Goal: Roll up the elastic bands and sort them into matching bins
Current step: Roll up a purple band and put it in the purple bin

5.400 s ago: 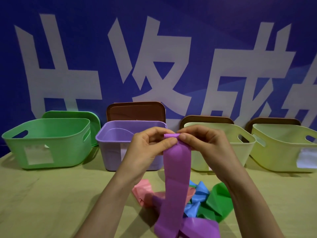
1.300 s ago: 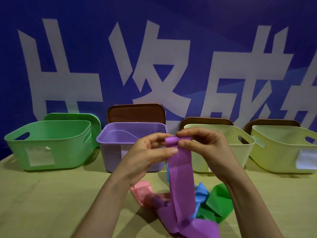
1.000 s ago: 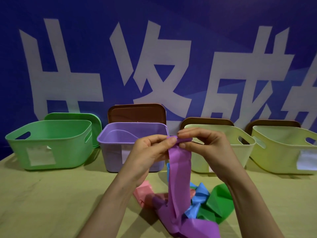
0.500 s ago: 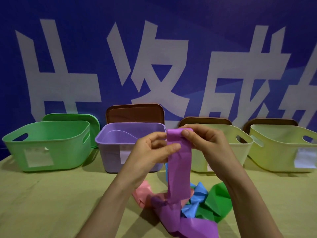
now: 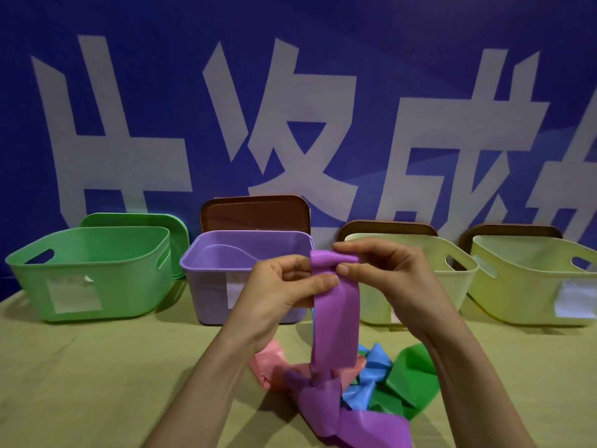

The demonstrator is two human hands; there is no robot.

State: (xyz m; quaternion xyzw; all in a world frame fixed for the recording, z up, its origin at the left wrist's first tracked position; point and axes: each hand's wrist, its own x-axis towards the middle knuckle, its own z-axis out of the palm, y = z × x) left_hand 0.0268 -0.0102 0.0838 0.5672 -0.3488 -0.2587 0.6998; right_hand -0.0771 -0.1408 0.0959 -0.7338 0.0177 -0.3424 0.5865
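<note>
A purple elastic band [image 5: 336, 321] hangs from both hands down to the table, its lower part crumpled near the front edge. My left hand [image 5: 281, 286] pinches the band's left edge with thumb and fingers. My right hand [image 5: 387, 273] pinches the small rolled top end of the band. Under the band lie a pink band [image 5: 269, 363], a blue band [image 5: 371, 376] and a green band [image 5: 410, 379] in a loose pile. A purple bin [image 5: 206, 279] stands just behind my left hand.
A green bin [image 5: 90, 270] stands at the left, and two pale yellow-green bins [image 5: 452, 286] [image 5: 529, 286] at the right. Lids lean behind the bins against a blue banner with white characters. The tan tablecloth [image 5: 97, 383] stretches to the left.
Over the last seconds both hands have kept turning the band's top end over, and the hanging stretch has grown slightly shorter. The pile and bins have not moved.
</note>
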